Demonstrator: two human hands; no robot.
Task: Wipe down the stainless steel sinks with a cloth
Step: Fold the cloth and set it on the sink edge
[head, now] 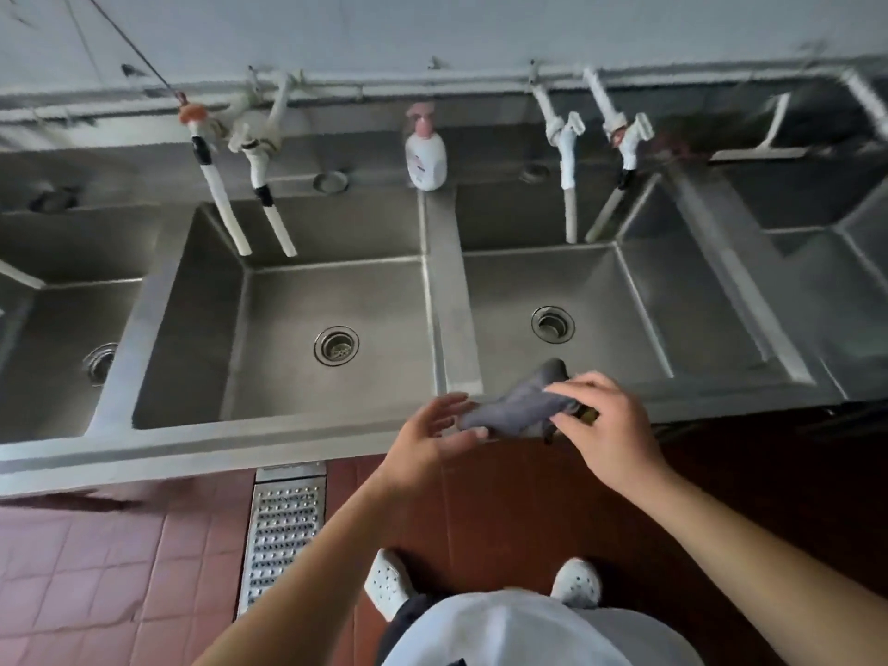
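Note:
A row of stainless steel sinks (447, 300) runs along the wall, each basin with a round drain. A grey cloth (516, 403) hangs bunched above the front rim, between the two middle basins. My right hand (605, 425) pinches the cloth's right end with curled fingers. My left hand (432, 439) is under the cloth's left end, its thumb and fingers closing loosely on the fabric. Both hands are held over the front edge of the sinks, just above the rim.
White taps (567, 151) with hose ends hang over each middle basin. A pink-capped soap bottle (425, 156) stands on the back ledge between them. A metal floor drain grate (281, 526) lies on the red tiled floor in front of my white shoes (389, 581).

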